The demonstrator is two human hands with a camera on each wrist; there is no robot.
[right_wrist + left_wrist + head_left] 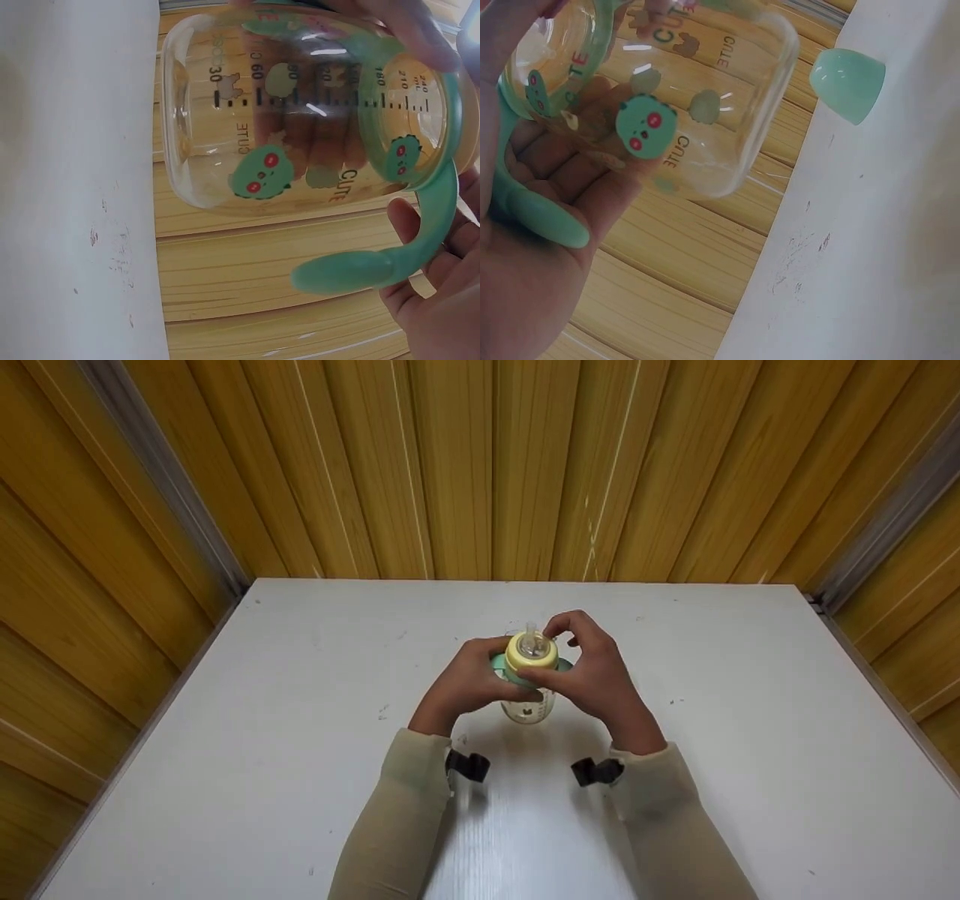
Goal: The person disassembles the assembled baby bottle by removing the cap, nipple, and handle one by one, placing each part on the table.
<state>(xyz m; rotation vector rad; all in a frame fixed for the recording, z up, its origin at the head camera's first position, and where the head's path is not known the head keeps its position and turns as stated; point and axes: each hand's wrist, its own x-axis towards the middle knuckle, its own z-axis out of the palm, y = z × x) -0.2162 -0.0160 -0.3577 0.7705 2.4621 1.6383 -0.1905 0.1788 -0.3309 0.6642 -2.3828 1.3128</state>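
1. Clear bottle (527,712), held above the table (225,735), shows the wall (457,472) through it
2. Left hand (478,675) has fingers curled round the bottle
3. Right hand (598,669) pinches its yellow collar (514,657)
4. Green cap (847,84) stands on the table

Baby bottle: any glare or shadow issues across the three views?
Head: soft shadow on the white table just below the baby bottle, pale sheen nearer the bottom edge; left wrist: short white glints on the clear body; right wrist: similar glints, but the volume scale's 30 and 60 are readable.
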